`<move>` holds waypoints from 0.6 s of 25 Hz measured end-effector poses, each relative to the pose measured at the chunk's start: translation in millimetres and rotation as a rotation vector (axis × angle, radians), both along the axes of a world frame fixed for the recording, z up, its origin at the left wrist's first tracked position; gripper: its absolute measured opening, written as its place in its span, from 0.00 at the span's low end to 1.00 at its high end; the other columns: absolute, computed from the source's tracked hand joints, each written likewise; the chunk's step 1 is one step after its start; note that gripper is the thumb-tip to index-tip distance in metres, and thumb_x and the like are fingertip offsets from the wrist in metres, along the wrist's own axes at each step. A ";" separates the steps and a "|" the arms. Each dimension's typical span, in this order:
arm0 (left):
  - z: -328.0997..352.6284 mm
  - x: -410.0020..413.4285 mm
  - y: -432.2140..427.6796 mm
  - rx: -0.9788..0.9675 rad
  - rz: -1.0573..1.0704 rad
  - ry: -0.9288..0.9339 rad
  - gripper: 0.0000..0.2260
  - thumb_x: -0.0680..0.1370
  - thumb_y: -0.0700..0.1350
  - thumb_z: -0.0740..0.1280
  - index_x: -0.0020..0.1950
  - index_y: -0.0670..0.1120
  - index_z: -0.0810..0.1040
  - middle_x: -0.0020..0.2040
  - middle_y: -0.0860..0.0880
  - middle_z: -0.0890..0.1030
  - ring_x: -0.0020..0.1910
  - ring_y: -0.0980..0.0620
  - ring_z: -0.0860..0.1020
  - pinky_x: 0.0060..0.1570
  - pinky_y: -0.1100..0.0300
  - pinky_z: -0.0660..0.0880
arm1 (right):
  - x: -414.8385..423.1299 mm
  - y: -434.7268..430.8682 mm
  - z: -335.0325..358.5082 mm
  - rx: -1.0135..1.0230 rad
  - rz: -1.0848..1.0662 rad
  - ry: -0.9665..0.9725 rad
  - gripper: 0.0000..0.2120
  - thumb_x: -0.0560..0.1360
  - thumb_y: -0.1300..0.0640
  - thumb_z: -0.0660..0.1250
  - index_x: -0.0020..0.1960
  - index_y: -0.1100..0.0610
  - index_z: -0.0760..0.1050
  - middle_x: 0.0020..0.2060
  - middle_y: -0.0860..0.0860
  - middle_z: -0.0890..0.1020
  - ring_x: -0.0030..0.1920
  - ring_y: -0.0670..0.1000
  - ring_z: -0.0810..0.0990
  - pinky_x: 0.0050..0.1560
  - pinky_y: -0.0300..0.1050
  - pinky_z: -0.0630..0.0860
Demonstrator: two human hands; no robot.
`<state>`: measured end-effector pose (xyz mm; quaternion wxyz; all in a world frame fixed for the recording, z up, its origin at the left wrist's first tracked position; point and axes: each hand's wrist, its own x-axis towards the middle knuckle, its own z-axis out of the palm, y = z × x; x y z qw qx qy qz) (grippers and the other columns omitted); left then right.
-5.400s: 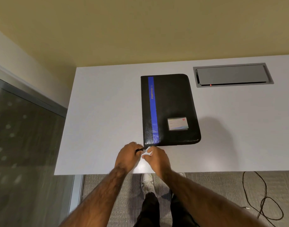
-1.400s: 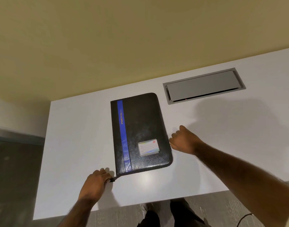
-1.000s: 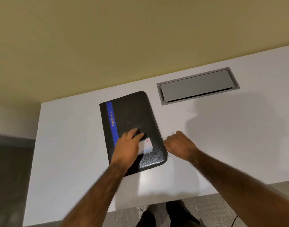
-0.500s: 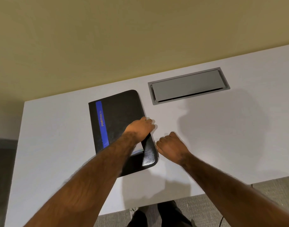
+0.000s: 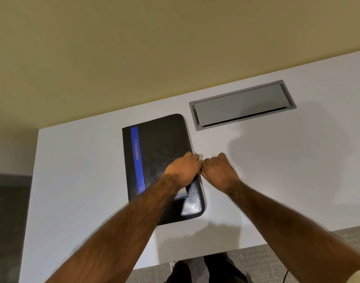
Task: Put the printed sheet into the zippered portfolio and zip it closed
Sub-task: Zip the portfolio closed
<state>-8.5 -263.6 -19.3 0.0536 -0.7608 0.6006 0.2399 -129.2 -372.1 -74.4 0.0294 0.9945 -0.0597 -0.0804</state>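
The black portfolio (image 5: 158,152) with a blue stripe lies closed and flat on the white table (image 5: 77,180). A small card label on its cover is mostly hidden under my left forearm. My left hand (image 5: 184,167) rests on the cover at the right edge, fingers curled over that edge. My right hand (image 5: 217,170) is curled on the table right beside it, touching the same edge. What the fingers pinch is hidden. No printed sheet is in view.
A grey cable hatch (image 5: 242,105) is set flush into the table behind and to the right of the portfolio. The table's front edge runs near my legs. A yellow wall stands behind the table.
My left hand left the lower left corner, crossed the cover and now sits at the right edge. My right hand closed in until both hands meet there.
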 end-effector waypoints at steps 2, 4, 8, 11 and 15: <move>-1.8 -3.2 -0.2 -0.045 0.083 0.012 0.09 0.80 0.38 0.62 0.59 0.45 0.73 0.55 0.47 0.76 0.56 0.45 0.74 0.44 0.50 0.74 | -3.2 1.6 0.0 -0.026 -0.013 -0.044 0.06 0.74 0.61 0.67 0.40 0.54 0.78 0.32 0.50 0.79 0.32 0.55 0.78 0.42 0.50 0.71; -3.9 -7.4 -4.9 -0.071 0.145 -0.037 0.13 0.79 0.37 0.61 0.63 0.45 0.72 0.59 0.46 0.76 0.57 0.44 0.74 0.47 0.49 0.75 | -4.8 4.2 -2.3 -0.028 -0.009 -0.053 0.05 0.73 0.62 0.68 0.40 0.54 0.78 0.31 0.51 0.79 0.31 0.55 0.77 0.42 0.50 0.71; -12.0 -12.1 -14.4 0.021 0.093 -0.173 0.13 0.80 0.43 0.62 0.63 0.46 0.80 0.71 0.46 0.71 0.67 0.43 0.68 0.65 0.47 0.70 | -6.5 7.0 -6.6 0.052 -0.074 -0.063 0.05 0.72 0.62 0.69 0.39 0.55 0.78 0.31 0.51 0.79 0.31 0.55 0.77 0.42 0.50 0.72; -13.6 -5.9 -16.4 0.055 0.073 -0.132 0.14 0.80 0.48 0.63 0.62 0.48 0.81 0.71 0.47 0.72 0.70 0.43 0.65 0.70 0.44 0.65 | -7.4 12.1 -5.3 0.128 -0.176 -0.138 0.07 0.72 0.59 0.72 0.36 0.54 0.78 0.29 0.51 0.80 0.29 0.55 0.79 0.37 0.48 0.73; -14.3 -1.7 -19.7 0.045 0.020 -0.199 0.11 0.79 0.45 0.65 0.60 0.47 0.81 0.63 0.47 0.77 0.66 0.43 0.68 0.67 0.47 0.67 | -2.1 14.4 0.1 0.428 -0.412 -0.086 0.11 0.79 0.55 0.62 0.40 0.56 0.77 0.37 0.54 0.82 0.37 0.59 0.81 0.35 0.49 0.73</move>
